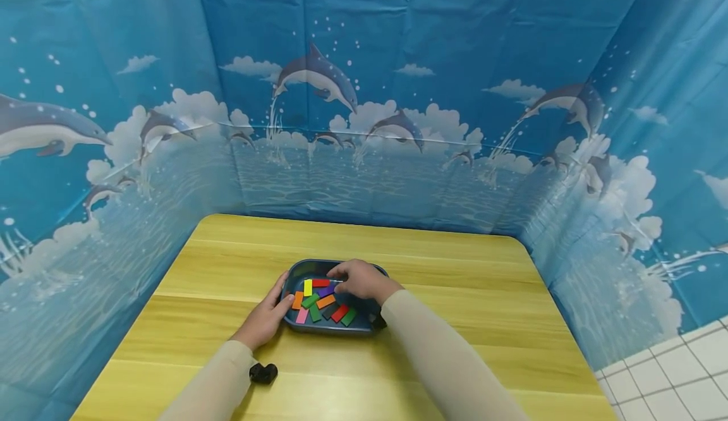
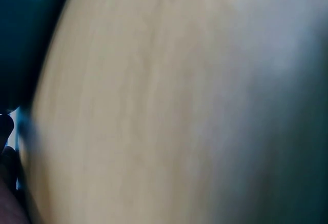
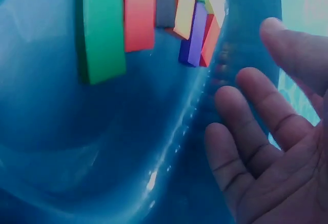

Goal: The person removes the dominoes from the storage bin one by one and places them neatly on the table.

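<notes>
A dark blue rectangular tray [image 1: 335,330] with rounded corners holds several flat coloured blocks, among them a yellow block [image 1: 308,287], a pink block [image 1: 302,315] and an orange block [image 1: 326,301]. My left hand [image 1: 264,320] grips the tray's left side, thumb over the rim. Above the tray's far right part is my right hand [image 1: 364,280]. In the right wrist view its fingers [image 3: 231,101] are loosely bent, apart from the thumb, with nothing between them. A green block [image 3: 102,29], a red block [image 3: 139,14] and a purple block [image 3: 193,39] lie nearby.
The tray stands on a yellow wood-grain table [image 1: 455,294]. A blue curtain [image 1: 370,174] printed with dolphins surrounds the table's back and sides. White tiles [image 1: 677,377] show at the lower right. The left wrist view is mostly blurred tabletop [image 2: 128,106].
</notes>
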`<state>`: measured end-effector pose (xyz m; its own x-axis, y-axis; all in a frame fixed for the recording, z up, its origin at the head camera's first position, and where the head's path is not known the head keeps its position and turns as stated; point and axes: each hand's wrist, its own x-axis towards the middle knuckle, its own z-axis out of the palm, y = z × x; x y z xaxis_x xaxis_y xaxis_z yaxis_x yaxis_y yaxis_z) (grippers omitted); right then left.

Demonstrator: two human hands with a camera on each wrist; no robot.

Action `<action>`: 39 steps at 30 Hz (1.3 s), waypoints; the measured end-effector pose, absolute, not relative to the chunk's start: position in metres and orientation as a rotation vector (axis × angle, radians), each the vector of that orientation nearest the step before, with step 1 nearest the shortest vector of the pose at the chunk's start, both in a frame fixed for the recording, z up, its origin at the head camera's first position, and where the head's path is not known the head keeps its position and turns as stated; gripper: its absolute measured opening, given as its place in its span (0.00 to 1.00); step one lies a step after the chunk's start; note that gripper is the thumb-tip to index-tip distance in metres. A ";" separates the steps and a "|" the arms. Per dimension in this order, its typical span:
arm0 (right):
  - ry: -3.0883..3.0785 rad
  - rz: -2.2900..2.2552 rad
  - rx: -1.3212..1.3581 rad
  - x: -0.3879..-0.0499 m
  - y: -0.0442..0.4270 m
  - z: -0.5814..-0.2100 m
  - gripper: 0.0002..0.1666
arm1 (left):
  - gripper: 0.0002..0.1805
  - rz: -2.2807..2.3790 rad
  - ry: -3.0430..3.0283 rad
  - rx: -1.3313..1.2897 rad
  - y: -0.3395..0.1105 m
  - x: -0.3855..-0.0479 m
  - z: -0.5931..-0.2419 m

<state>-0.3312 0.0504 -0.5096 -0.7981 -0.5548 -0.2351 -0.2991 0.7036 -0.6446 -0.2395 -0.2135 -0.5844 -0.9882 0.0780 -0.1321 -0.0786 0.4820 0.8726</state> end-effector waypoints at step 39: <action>2.503 -0.706 -0.693 -0.354 0.059 -0.553 0.12 | 0.35 1.526 2.573 -0.034 -0.211 -0.244 -0.589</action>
